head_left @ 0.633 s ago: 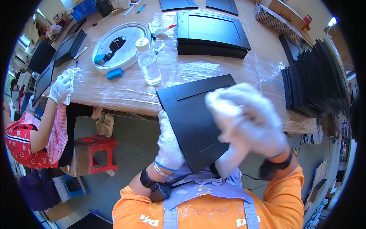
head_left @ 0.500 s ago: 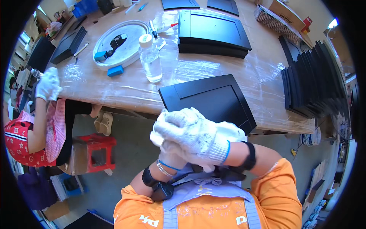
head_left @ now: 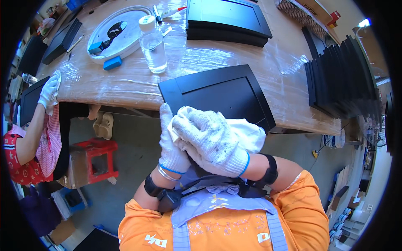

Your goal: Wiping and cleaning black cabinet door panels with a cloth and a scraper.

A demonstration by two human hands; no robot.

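The left hand (head_left: 171, 146) holds the black panel (head_left: 217, 92) by its side; the right hand (head_left: 213, 140) squeezes a white cloth (head_left: 249, 134) over it. The panel pokes past the edge of the worktop (head_left: 289, 83), so a hard push could tip it.

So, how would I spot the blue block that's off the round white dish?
Start at the plastic-wrapped table and find the big round white dish, left of the clear bottle with the white cap. The blue block is a small, bright bar just outside the dish's near rim. What sets it apart: the other blue block sits up on the dish, beside a dark patch.
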